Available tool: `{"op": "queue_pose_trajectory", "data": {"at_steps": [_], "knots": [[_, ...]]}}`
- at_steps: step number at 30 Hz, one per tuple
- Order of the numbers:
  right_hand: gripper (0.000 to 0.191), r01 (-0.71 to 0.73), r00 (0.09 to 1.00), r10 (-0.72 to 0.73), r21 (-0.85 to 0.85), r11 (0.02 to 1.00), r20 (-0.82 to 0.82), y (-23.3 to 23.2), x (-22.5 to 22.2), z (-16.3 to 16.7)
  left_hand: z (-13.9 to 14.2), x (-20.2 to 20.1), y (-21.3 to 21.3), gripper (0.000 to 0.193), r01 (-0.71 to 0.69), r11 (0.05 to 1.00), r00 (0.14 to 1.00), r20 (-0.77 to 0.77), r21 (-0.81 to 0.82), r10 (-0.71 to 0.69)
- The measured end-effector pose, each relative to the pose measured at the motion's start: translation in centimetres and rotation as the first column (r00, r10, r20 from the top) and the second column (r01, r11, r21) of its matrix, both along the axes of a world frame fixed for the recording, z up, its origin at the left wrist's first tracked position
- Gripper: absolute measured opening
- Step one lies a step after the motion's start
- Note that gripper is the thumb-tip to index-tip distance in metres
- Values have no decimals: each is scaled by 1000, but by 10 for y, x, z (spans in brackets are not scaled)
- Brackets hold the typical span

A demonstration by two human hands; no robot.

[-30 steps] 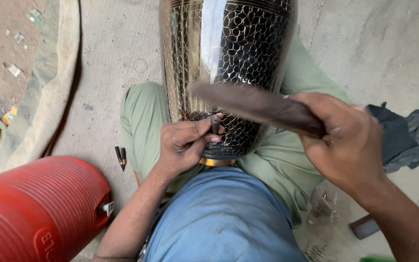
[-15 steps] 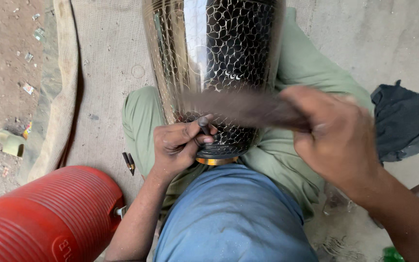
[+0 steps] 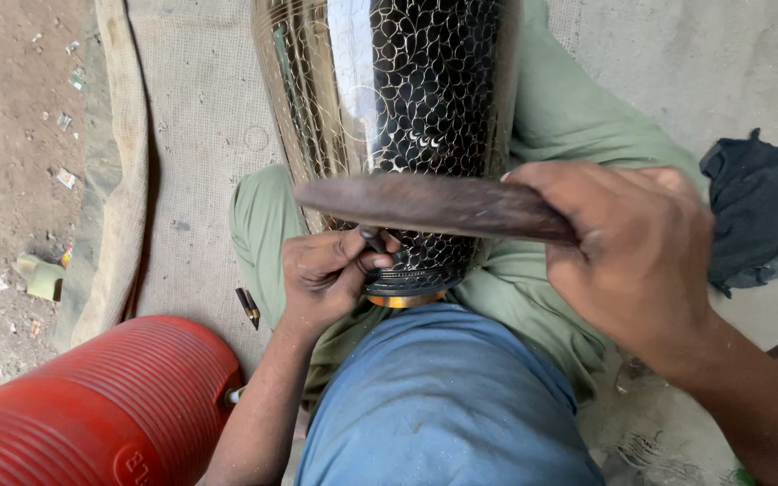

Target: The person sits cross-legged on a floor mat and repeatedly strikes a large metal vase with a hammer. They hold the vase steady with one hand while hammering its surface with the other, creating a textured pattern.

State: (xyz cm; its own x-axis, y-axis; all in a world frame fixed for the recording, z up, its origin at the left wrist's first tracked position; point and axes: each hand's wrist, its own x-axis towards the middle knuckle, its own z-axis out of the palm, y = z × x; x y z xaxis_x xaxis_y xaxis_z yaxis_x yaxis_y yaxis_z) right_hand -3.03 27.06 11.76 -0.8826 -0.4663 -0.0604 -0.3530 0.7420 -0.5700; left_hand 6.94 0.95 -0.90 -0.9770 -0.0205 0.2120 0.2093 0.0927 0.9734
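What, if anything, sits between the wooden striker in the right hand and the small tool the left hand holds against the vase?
Nothing visible does. The right hand holds the wooden striker just above the small tool, which the left hand pinches against the black patterned vase. Only open space shows between them.

The person wears a blue shirt [image 3: 443, 405] of plain woven fabric, dusted with fine pale specks across the front. The trousers [image 3: 578, 117] are light olive green, loose-fitting, with soft folds at the knees. Both forearms are bare; no sleeves, cuffs, gloves, rings or wrist straps cover the left hand [image 3: 330, 274] or the right hand [image 3: 637, 252]. The fingers [image 3: 366, 264] carry dark grime around the nails.
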Motion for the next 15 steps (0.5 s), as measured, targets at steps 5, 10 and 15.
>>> {"op": "queue_pose_trajectory", "data": {"at_steps": [5,10,15], "knots": [[35,-64,982,72,53,997,-173,-1,2,1,3,0,0,41,-17,998,1000,24,-65,19],[41,-107,895,207,262,959,-396,0,4,3,6,-2,1,38,-7,998,999,33,-63,10],[32,-49,973,81,148,988,-215,4,8,3,5,0,0,37,3,999,999,42,-37,-1]]}}
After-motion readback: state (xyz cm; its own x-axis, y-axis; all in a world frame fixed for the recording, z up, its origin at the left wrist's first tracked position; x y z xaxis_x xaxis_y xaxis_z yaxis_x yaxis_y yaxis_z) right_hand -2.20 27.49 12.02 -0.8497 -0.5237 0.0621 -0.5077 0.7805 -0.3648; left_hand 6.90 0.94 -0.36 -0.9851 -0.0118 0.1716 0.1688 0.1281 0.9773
